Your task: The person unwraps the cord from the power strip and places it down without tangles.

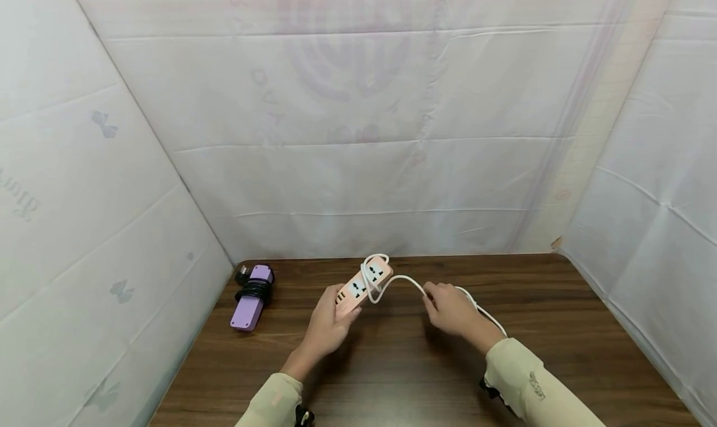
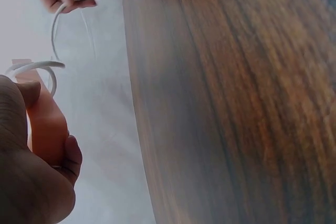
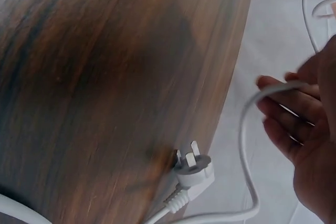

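Note:
My left hand (image 1: 327,322) grips the lower end of a pink power strip (image 1: 350,299), tilted up to the right above the table. White cord (image 1: 404,277) loops around the strip's upper end and runs across to my right hand (image 1: 450,309), which pinches it between thumb and fingers. From there the cord passes on beside the right forearm. In the right wrist view a white three-pin plug (image 3: 193,171) hangs on the cord close to the tabletop. The left wrist view shows the strip's peach-coloured side (image 2: 48,124) between thumb and fingers.
A purple power strip (image 1: 247,312) wrapped in its black cord (image 1: 254,289) lies at the left of the brown wooden table (image 1: 392,377). White sheeting (image 1: 358,178) stands behind the table and on both sides.

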The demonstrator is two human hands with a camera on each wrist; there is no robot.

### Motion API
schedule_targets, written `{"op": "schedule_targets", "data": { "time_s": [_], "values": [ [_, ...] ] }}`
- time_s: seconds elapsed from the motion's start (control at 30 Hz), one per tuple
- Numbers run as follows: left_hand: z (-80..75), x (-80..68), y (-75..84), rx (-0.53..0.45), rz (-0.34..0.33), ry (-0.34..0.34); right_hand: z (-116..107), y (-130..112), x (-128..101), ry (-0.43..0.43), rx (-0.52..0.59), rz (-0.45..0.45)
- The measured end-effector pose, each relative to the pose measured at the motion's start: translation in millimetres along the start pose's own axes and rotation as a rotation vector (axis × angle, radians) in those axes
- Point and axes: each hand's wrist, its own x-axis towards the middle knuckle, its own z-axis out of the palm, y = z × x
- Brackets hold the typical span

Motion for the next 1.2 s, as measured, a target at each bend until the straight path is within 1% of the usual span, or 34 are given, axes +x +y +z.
{"op": "schedule_targets", "data": {
  "time_s": [0.07,0.17,0.33,0.43,0.6,0.77,0.93,1.03,1.2],
  "values": [
    [0.5,0.4,0.1,0.001,-0.001,0.006,1.8,3.7,-1.7,-0.041,0.004,-0.006],
    [1.0,0.8,0.6,0.006,-0.002,0.010,4.8,8.4,-3.1,-0.077,0.011,-0.018],
    [1.9,1.5,2.1,0.011,-0.006,-0.002,5.0,8.4,-2.1,-0.083,0.022,-0.019],
    [1.6,2.0,3.3,-0.006,-0.010,-0.011,2.4,1.3,-0.3,-0.057,0.031,-0.028],
    [0.3,3.0,3.7,-0.038,-0.017,-0.028,-0.6,-17.3,6.3,0.008,0.004,-0.071],
    [1.8,3.5,5.6,-0.038,-0.011,-0.028,1.3,-38.8,15.8,0.010,-0.053,-0.114],
    [5.3,3.1,10.0,-0.048,-0.008,-0.055,12.3,-52.0,21.3,0.014,-0.121,-0.195],
    [6.0,1.7,10.6,-0.022,-0.003,-0.073,21.1,-55.7,21.9,0.020,-0.139,-0.240],
    [5.9,-0.8,7.6,0.000,0.001,-0.066,30.3,-57.4,19.0,0.045,-0.160,-0.287]
  ]
}}
